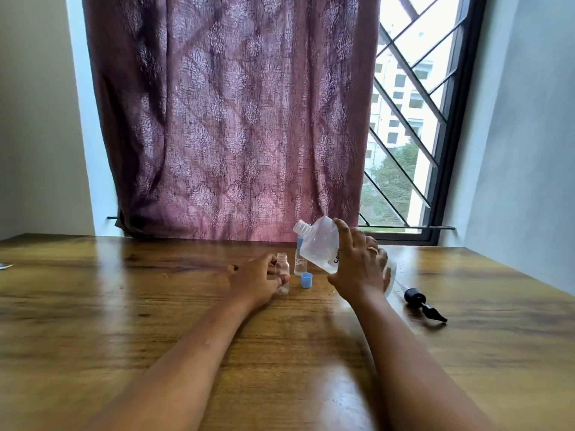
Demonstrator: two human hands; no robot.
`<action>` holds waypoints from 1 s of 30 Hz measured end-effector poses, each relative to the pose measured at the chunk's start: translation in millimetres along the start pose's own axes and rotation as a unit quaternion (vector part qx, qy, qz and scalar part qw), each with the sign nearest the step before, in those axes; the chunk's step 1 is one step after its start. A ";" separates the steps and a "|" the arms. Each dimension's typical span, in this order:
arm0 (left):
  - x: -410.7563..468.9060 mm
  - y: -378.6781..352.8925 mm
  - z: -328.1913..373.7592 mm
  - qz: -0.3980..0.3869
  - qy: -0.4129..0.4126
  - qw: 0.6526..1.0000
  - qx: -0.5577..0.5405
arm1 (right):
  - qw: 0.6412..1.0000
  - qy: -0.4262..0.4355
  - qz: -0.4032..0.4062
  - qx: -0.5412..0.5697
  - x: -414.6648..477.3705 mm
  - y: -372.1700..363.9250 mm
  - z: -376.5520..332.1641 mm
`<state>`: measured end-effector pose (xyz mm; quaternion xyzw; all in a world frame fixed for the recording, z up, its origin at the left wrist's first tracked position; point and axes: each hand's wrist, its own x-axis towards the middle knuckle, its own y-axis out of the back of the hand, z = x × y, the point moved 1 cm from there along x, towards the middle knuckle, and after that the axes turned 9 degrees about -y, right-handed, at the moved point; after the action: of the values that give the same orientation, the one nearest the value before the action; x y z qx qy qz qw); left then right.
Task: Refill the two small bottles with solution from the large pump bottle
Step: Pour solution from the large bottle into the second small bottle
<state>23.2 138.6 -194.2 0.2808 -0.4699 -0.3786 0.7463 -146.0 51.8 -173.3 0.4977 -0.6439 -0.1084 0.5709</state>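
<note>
Left hand [255, 281]: fingers grasping the open small bottle [282, 275], upright on the counter [155, 306]
Right hand [357, 269]: fingers grasping the large bottle [320, 247], lifted, neck tilted left
Pour: line neck over the small mouth, tip slowly, thin stream

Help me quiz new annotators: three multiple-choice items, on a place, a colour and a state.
1. The black pump head lies: A) on the table, right of the right hand; B) on the floor; C) on the windowsill.
2. The loose cap is: A) red; B) blue; C) black.
3. The large bottle is: A) upright; B) tilted; C) lying flat.
Answers: 1 A, it lies on the wood; 2 B, plainly blue; 3 B, the right hand tips it; the left hand grips a small bottle.
</note>
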 end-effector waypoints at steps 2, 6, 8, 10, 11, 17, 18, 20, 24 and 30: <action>-0.4 0.9 0.1 -0.017 0.007 1.000 0.009 | 1.000 0.011 0.000 -0.022 -0.2 -5.3 -0.9; -0.7 2.3 -0.6 -0.026 0.010 0.999 0.023 | 0.999 0.021 0.002 -0.041 0.3 -12.1 0.6; -0.9 2.7 -1.5 -0.027 0.011 0.999 0.020 | 0.999 0.022 0.007 -0.043 1.0 -13.1 1.5; -0.8 2.9 -2.0 -0.027 0.012 0.999 0.017 | 0.998 0.029 0.017 -0.055 1.4 -14.5 1.5; -0.9 3.3 -1.8 -0.028 0.012 0.999 0.015 | 0.998 0.031 0.021 -0.057 1.5 -15.6 1.2; -1.0 4.0 -0.9 -0.034 0.014 0.999 0.015 | 0.998 0.035 0.015 -0.058 0.8 -15.5 2.2; -1.0 3.9 -1.2 -0.038 0.016 0.999 0.016 | 0.997 0.036 0.016 -0.060 0.3 -15.0 2.3; 0.0 3.5 -1.9 -0.043 0.019 0.999 0.012 | 0.997 0.042 0.025 -0.061 -0.3 -14.0 1.9; -0.4 3.0 -2.9 -0.039 0.019 0.999 0.012 | 0.996 0.054 0.030 -0.063 -0.9 -13.5 0.3; 0.2 1.8 -4.0 -0.044 0.021 0.999 0.015 | 0.994 0.073 0.049 -0.066 -1.8 -13.7 -1.5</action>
<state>27.4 139.8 -194.3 0.3206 -0.4470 -0.3983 0.7340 -137.9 47.2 -183.6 0.4334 -0.6158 -0.0862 0.6523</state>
